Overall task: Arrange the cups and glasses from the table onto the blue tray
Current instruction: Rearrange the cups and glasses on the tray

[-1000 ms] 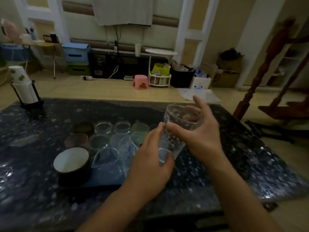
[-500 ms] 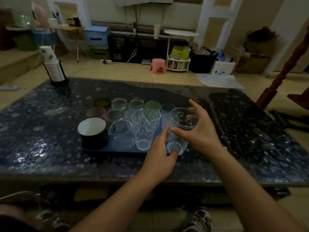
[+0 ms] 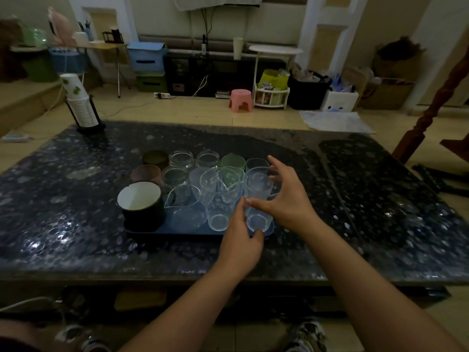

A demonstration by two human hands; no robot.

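Observation:
A blue tray [image 3: 177, 231] lies on the dark speckled table [image 3: 58, 204], crowded with several cups and glasses. A black mug with a white inside [image 3: 142, 204] fills its front left corner, beside a clear pitcher [image 3: 184, 207] and a tall clear glass [image 3: 218, 199]. Another tall clear glass [image 3: 257, 189] stands upright at the tray's front right corner. My left hand [image 3: 239, 237] pinches its base. My right hand [image 3: 291, 199] wraps its upper part, thumb on the near side, fingers by the rim.
A stack of paper cups in a black holder [image 3: 80, 105] stands at the table's far left corner. Behind the table are a pink stool [image 3: 241, 99], boxes and a white side table. A wooden stair post [image 3: 426, 115] rises at the right.
Both hands have carried the tall clear glass down and left from above the table, and it now stands on the tray's front right corner. The camera has tilted downward.

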